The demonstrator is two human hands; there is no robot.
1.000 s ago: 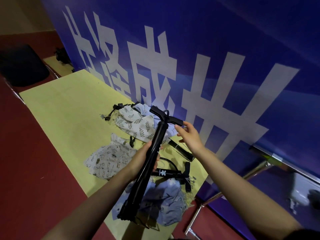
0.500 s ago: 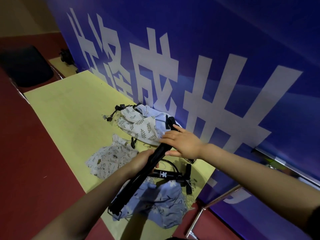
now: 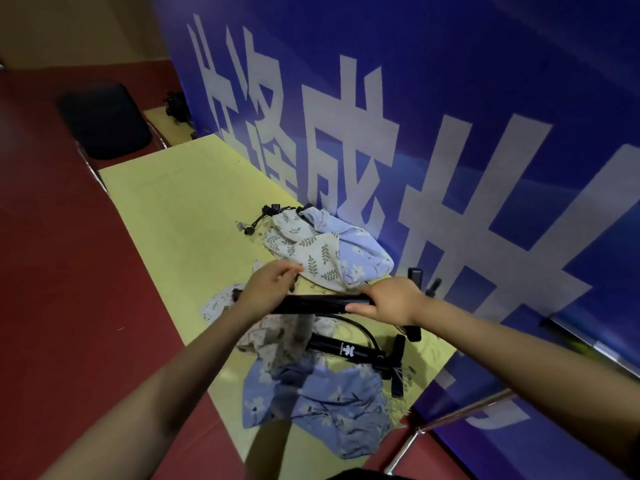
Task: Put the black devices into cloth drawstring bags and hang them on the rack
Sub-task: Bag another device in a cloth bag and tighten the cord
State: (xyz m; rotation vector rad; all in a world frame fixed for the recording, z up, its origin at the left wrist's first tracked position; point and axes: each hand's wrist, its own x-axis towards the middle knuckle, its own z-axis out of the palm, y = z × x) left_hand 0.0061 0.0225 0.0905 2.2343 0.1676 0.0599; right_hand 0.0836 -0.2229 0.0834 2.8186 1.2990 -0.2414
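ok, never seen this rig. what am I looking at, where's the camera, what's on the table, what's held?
No robot: a person's two bare hands, filmed by a wide-angle camera on their head, looking forward and down. The left hand and right hand grip the ends of a long black tube-shaped device, held level above a yellow table. On the table lie a leaf-print cloth drawstring bag, a blue floral cloth bag and a second black device with a white logo. No rack can be made out.
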